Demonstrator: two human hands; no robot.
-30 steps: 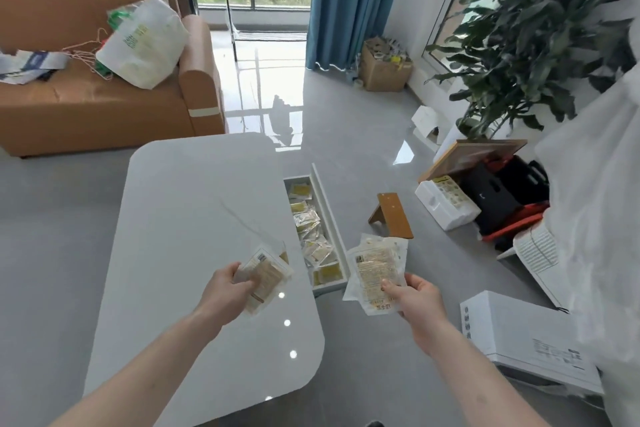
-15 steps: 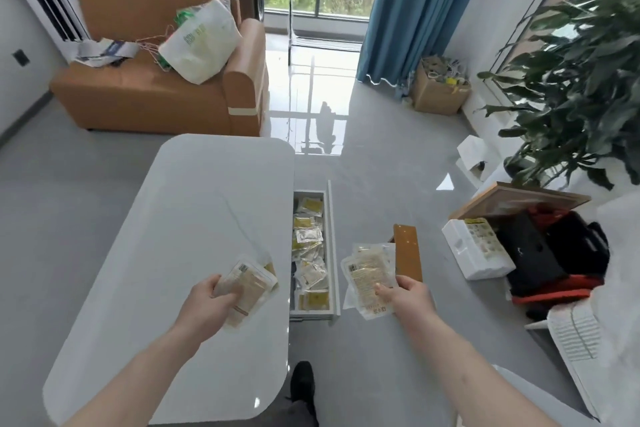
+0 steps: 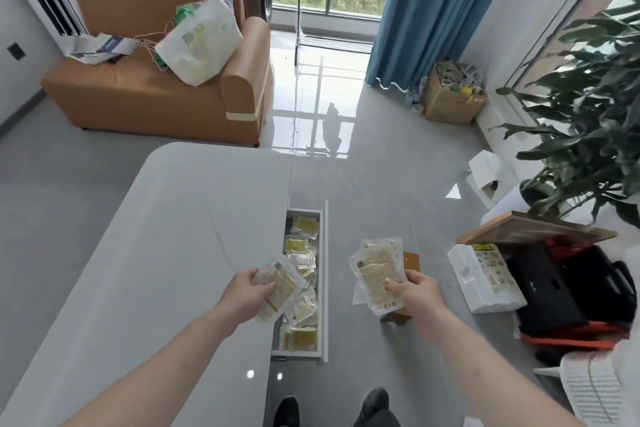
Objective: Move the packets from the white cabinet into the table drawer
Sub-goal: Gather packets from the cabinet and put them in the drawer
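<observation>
My left hand (image 3: 244, 296) grips a small stack of clear packets (image 3: 278, 286) with yellowish contents, held over the table's right edge and the open drawer. My right hand (image 3: 417, 293) pinches a second bunch of packets (image 3: 377, 272) above the floor, just right of the drawer. The white table drawer (image 3: 323, 274) is pulled out to the right of the grey-white table (image 3: 166, 253) and holds several similar packets (image 3: 301, 315). The white cabinet is not in view.
A small wooden stool (image 3: 410, 262) sits on the floor behind my right hand. White foam box (image 3: 485, 279), black and red bags (image 3: 581, 291) and a large plant (image 3: 588, 107) crowd the right. An orange sofa (image 3: 156, 90) stands far left. My shoes (image 3: 374, 406) show below.
The view has swung so the drawer now lies straight ahead between my hands. Both hands still hold their packets and have come nearer the drawer, the left one now over its edge.
</observation>
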